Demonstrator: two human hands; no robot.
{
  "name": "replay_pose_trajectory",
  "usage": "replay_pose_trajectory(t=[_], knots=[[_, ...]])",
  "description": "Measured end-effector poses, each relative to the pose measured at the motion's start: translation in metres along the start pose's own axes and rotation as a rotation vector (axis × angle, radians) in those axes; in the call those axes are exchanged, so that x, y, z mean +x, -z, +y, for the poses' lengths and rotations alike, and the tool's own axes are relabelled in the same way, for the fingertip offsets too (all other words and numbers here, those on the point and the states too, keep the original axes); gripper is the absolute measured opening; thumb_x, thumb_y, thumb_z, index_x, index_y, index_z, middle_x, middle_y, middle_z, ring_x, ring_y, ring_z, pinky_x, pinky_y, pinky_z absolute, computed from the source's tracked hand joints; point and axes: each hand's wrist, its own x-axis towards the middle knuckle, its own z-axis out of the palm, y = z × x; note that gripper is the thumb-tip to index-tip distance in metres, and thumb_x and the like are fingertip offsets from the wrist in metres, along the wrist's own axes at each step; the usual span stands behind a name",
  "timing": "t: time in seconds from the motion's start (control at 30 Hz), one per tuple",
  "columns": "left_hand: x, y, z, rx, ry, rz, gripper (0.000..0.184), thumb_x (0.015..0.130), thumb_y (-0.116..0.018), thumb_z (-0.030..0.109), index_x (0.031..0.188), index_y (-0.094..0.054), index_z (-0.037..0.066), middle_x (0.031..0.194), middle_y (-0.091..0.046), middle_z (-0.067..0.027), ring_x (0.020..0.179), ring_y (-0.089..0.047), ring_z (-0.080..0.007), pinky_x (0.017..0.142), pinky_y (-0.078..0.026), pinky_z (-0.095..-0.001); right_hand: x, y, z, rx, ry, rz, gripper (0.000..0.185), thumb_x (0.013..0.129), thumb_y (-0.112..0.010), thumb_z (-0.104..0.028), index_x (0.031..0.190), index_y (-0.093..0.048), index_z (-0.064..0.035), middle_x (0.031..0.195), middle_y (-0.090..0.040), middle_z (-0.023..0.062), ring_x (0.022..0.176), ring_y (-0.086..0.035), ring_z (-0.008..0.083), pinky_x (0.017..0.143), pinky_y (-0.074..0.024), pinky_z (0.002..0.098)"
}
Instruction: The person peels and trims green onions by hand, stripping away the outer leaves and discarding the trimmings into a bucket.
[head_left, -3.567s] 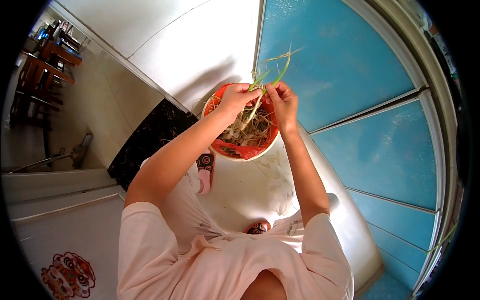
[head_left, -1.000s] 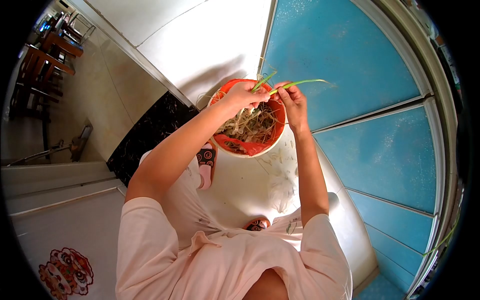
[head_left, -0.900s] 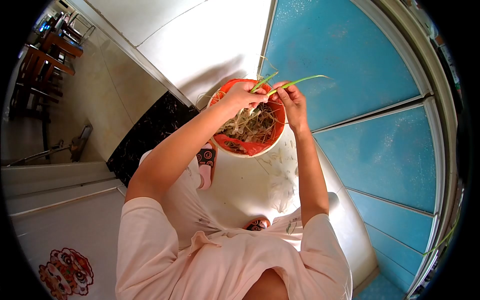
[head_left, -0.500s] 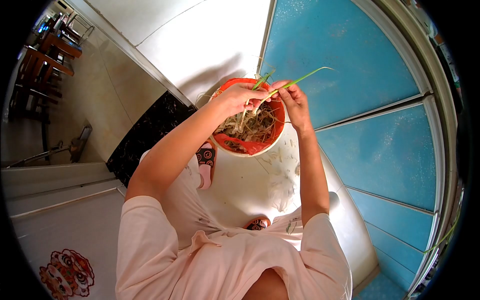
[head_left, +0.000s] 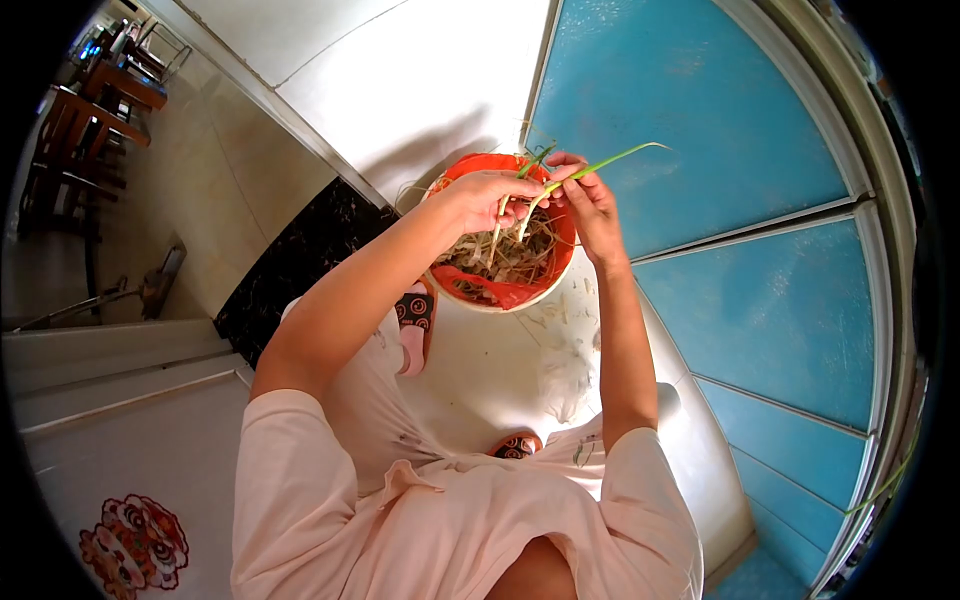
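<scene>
My left hand [head_left: 490,198] is closed on a green onion [head_left: 499,226], whose pale end points down and whose green tip rises above the fingers. Just to its right, my right hand [head_left: 588,205] pinches another green onion [head_left: 615,159]. That one's long green leaf reaches up to the right, and its white end hangs down between the hands. The fingertips of both hands nearly meet. Below them stands a round bin [head_left: 553,285] with a red bag as its liner, holding dry stalks and peelings [head_left: 500,257].
Blue cabinet doors [head_left: 750,310] stand on the right. Pale scraps [head_left: 566,375] lie on the floor beside the bin. My slippered feet [head_left: 415,315] are below it. Wooden chairs [head_left: 75,140] and a long-handled dustpan [head_left: 160,280] show through a doorway at the left.
Earlier, the stalks were bunched between my hands; now the right one is held apart, its leaf raised. Over the last second, its white end has come into view below my fingers.
</scene>
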Motion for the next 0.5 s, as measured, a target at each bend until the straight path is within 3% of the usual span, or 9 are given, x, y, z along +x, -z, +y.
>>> replay_pose_trajectory(t=[0.1,0.17,0.3,0.5], knots=[[0.005,0.003,-0.006,-0.038,-0.097,0.105,0.009,0.084,-0.065,0.015,0.091,-0.063,0.009,0.086,-0.064,-0.0034,0.06,-0.048,-0.0072,0.049,-0.032,-0.0201,-0.001,0.001,0.001,0.019,-0.004,0.005,0.014,0.094,-0.047,-0.008,0.1,-0.059,-0.0043,0.117,-0.051,0.0052,0.079,-0.049,0.0085,0.073,-0.041,0.0234],[0.008,0.01,-0.009,-0.069,-0.172,0.06,0.007,0.086,-0.061,0.013,0.09,-0.061,0.007,0.084,-0.064,-0.0056,0.061,-0.049,-0.0085,0.048,-0.033,-0.0213,-0.003,-0.001,0.0,0.04,-0.007,0.034,0.014,0.094,-0.047,-0.009,0.099,-0.059,-0.0044,0.115,-0.051,0.0056,0.08,-0.047,0.0086,0.073,-0.0405,0.0234],[0.0,-0.001,-0.003,-0.205,-0.294,0.168,0.007,0.09,-0.055,0.009,0.088,-0.057,0.003,0.079,-0.061,-0.0091,0.061,-0.051,-0.0118,0.048,-0.035,-0.0234,-0.003,0.001,0.007,0.23,0.007,0.14,0.015,0.096,-0.044,-0.01,0.1,-0.057,-0.0045,0.107,-0.058,0.0094,0.078,-0.053,0.0098,0.073,-0.0445,0.0242],[-0.002,0.009,-0.002,-0.003,-0.275,0.209,0.007,0.091,-0.054,0.008,0.095,-0.051,0.003,0.079,-0.058,-0.0105,0.059,-0.049,-0.0137,0.048,-0.034,-0.0234,-0.003,0.002,0.013,0.186,0.021,0.302,0.015,0.097,-0.04,-0.01,0.102,-0.053,-0.003,0.094,-0.065,0.0131,0.073,-0.061,0.0133,0.069,-0.0503,0.026]])
